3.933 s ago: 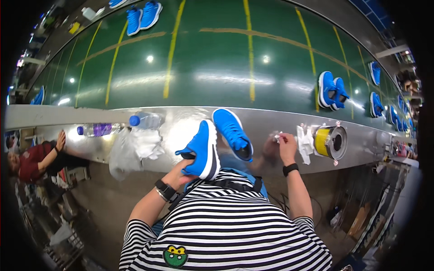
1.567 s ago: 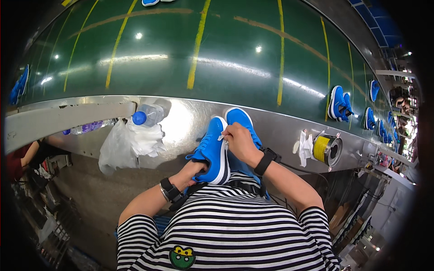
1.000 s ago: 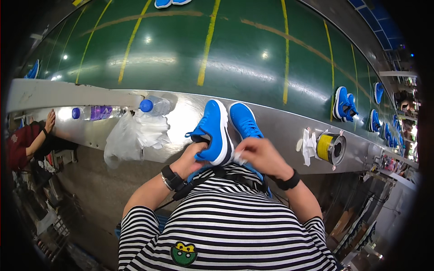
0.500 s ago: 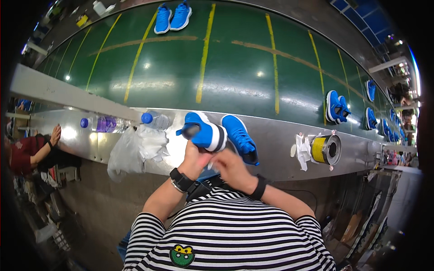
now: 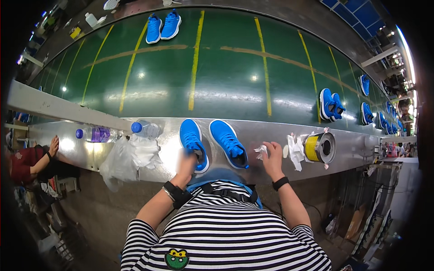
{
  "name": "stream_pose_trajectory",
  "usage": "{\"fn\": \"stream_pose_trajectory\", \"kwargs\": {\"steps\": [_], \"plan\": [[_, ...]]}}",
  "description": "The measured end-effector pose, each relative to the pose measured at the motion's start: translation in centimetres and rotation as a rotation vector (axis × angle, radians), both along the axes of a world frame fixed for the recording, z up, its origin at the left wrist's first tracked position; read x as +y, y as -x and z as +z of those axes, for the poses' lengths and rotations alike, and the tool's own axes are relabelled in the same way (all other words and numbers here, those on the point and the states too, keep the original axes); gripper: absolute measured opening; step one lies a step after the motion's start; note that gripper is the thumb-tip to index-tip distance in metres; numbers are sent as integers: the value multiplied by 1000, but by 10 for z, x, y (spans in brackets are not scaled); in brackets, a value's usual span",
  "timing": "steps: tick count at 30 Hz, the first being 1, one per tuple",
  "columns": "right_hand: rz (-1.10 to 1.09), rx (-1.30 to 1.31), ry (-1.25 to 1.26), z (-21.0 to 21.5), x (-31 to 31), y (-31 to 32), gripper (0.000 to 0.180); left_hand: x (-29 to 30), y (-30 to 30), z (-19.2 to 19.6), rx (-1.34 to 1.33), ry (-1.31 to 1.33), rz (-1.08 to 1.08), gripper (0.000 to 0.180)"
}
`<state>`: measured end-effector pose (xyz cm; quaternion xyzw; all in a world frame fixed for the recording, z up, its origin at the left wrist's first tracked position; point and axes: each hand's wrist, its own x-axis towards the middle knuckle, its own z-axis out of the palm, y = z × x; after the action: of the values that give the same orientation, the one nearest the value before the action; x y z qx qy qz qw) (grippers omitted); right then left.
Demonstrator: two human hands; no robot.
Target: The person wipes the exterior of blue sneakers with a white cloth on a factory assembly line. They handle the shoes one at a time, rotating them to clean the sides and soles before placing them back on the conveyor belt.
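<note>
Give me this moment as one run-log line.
left hand: on heel of left blue sneaker | right hand: holding white wipe | right blue sneaker: upright on steel ledge

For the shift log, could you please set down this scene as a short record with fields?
Left hand: on the heel of the left blue shoe
Right hand: holding a white cloth
Right blue shoe: beside the first, on the metal ledge
Beyond: green conveyor belt carrying more blue shoes
Left of shoes: plastic bag, two bottles
Right: yellow tape roll

Blue shoes (image 5: 212, 144), green yellow-lined belt (image 5: 226, 72).
</note>
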<state>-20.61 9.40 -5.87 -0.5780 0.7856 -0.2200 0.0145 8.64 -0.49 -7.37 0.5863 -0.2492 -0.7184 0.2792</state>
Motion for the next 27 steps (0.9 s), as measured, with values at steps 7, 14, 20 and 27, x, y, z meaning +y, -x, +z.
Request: {"fn": "stream_pose_trajectory", "kwargs": {"steps": [7, 14, 20, 27], "plan": [[145, -896, -396, -16, -45, -31, 38, 3, 7, 6, 39, 46, -90, 64], [-305, -1620, -509, 18, -42, -28, 25, 6, 12, 35, 195, -26, -41, 34], [-347, -1780, -416, -1, -27, -30, 24, 4, 18, 41, 239, -29, -56, 26], [-352, -1792, -369, 5, -12, -35, 27, 7, 12, 39, 270, -29, -134, 27]]}}
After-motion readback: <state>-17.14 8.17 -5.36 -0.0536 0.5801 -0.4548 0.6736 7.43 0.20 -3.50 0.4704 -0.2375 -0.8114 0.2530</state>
